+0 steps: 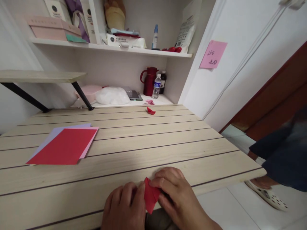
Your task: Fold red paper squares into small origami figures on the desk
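Observation:
A small folded piece of red paper [151, 196] is between my two hands at the near edge of the table. My left hand [126, 204] grips its left side with curled fingers, the fingertips partly hidden. On the opposite side, my right hand [176, 195] pinches the paper between thumb and forefinger. The paper has pointed ends at top and bottom and a crease across its face. Farther back on the table lies a small red folded paper shape [151, 111], with a pink folded paper shape [150, 102] just behind it.
Red, pink and lilac sheets [62, 147] lie stacked at the left of the striped table [134, 137]. A raised wooden stand [40, 76] is at back left. A dark red jug [150, 81] and a water bottle [156, 86] stand behind. A person's leg and clog [267, 195] show at right.

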Demonstrator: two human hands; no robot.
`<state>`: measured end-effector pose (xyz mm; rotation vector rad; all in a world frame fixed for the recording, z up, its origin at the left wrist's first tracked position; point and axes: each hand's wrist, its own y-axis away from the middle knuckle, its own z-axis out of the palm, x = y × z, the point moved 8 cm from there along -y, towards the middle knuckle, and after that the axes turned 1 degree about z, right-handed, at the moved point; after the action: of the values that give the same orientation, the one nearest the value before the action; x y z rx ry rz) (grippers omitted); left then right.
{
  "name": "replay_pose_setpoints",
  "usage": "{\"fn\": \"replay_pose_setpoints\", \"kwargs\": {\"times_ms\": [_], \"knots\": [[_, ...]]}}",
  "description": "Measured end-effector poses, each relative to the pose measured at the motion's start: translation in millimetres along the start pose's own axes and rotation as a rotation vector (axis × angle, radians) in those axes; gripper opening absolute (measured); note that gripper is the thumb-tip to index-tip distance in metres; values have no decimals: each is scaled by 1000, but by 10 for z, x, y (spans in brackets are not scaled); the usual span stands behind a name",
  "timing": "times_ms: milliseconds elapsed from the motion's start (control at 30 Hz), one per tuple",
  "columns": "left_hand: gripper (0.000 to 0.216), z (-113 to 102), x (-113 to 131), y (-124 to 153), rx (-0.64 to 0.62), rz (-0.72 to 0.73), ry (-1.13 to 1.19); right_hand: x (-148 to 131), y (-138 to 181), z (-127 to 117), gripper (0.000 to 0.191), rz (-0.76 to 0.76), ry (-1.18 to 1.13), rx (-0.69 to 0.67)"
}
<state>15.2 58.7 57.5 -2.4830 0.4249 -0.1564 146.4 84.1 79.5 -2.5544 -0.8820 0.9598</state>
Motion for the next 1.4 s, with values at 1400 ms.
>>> {"fn": "replay_pose_setpoints", "kwargs": {"times_ms": [1400], "knots": [[38, -1, -75, -204, -54, 111, 222, 7, -158, -86, 29, -117, 135, 94]]}}
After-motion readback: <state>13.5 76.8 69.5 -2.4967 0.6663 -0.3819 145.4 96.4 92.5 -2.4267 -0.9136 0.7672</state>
